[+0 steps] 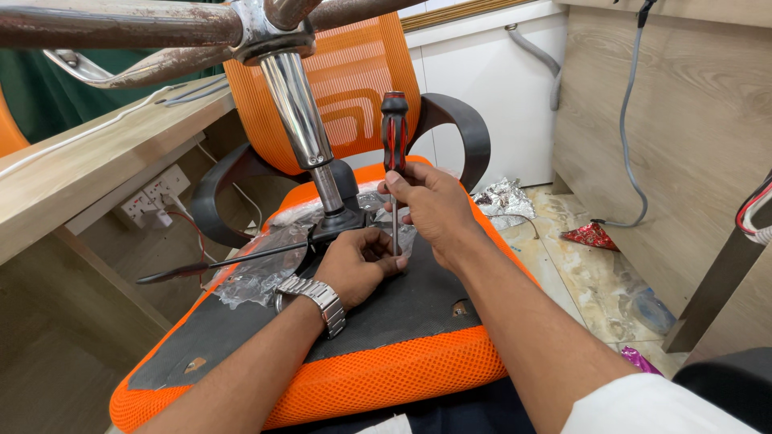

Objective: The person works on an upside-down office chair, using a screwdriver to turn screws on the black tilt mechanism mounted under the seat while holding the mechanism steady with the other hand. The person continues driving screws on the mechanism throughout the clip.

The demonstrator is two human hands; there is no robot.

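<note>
An orange mesh office chair lies upside down, its black seat underside (402,309) facing up. My right hand (430,205) grips a black-and-red handled screwdriver (394,133) held upright, its shaft pointing down at the seat plate. My left hand (354,265), with a metal watch on the wrist, rests on the seat with fingers curled around the screwdriver's tip near the black mechanism (338,221). A chrome gas cylinder (301,120) rises from that mechanism to the rusty star base (161,28) at top. What the left fingers pinch is hidden.
Crumpled clear plastic wrap (257,273) lies on the seat by a black lever (217,261). A wooden desk (72,169) with wall sockets (157,193) stands left. Foil and wrappers (503,197) litter the tiled floor. A grey cable (627,120) hangs on the wooden panel right.
</note>
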